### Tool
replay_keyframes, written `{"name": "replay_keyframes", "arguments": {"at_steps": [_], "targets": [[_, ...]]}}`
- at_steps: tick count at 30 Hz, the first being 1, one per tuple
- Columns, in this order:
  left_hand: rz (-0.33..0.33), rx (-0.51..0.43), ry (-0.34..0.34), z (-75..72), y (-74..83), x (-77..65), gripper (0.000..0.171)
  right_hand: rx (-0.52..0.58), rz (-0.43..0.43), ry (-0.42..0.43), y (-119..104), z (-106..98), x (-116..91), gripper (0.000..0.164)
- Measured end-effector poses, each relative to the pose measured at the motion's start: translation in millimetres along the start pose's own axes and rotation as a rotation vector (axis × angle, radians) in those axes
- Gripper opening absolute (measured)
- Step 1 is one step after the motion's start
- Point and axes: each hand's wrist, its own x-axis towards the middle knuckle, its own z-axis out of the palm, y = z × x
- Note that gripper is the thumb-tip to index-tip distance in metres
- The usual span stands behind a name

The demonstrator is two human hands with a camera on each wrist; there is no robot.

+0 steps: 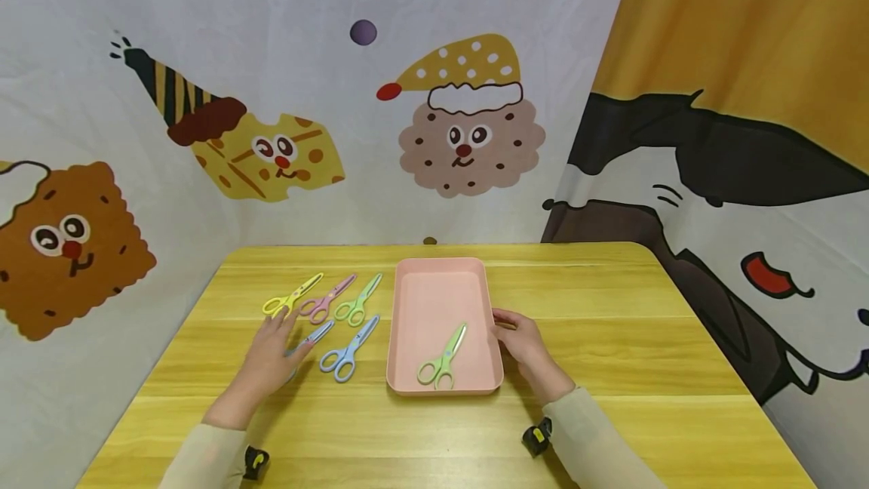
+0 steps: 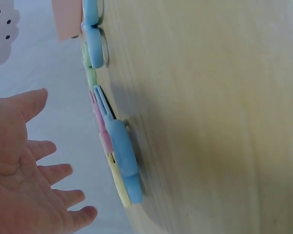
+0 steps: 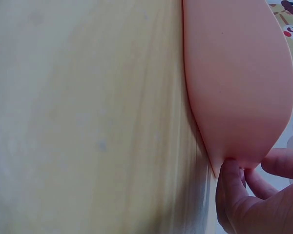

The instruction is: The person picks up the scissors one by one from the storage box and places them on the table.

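Note:
My left hand (image 1: 271,349) hovers with spread fingers over light blue scissors (image 1: 317,333), whose handles it partly hides in the head view. In the left wrist view its fingers stand apart from those scissors, holding nothing. Beyond it lie yellow scissors (image 1: 292,299), pink scissors (image 1: 327,299) and green scissors (image 1: 360,302). A second blue pair (image 1: 350,351) rests to its right. My right hand (image 1: 528,342) holds the right side of a pink tray (image 1: 437,285), thumb at the rim and curled fingers on the outer wall. Another green pair (image 1: 444,361) lies inside the tray, at its near end.
Everything lies on a yellow wood-grain table (image 1: 597,300). A cartoon-printed curtain (image 1: 380,217) hangs behind its far edge. Small black devices (image 1: 538,436) sit at both wrists.

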Motion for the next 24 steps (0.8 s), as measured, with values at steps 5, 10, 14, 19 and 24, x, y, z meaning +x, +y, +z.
{"name": "replay_keyframes", "arguments": {"at_steps": [5, 10, 14, 19, 24], "targets": [[0.001, 0.037, 0.005, 2.1, 5.7, 1.1, 0.066, 0.0, 0.0, -0.003, -1.4, -0.9, -1.3, 0.037], [-0.027, 0.046, -0.022, 6.2, 11.2, 4.0, 0.069, 0.003, -0.005, -0.003, -1.5, -0.8, -2.3, 0.037], [-0.041, 0.03, -0.047, 9.9, 16.6, 7.0, 0.072, 0.009, -0.009, -0.007, -1.5, -0.6, -2.7, 0.036], [-0.034, 0.038, -0.059, 15.9, 23.6, 11.4, 0.076, 0.003, -0.025, -0.011, -1.8, -1.4, -2.8, 0.036], [-0.03, 0.035, -0.063, 20.9, 30.3, 14.7, 0.077, -0.004, 0.001, -0.012, -2.3, -0.7, -1.7, 0.038]]}}
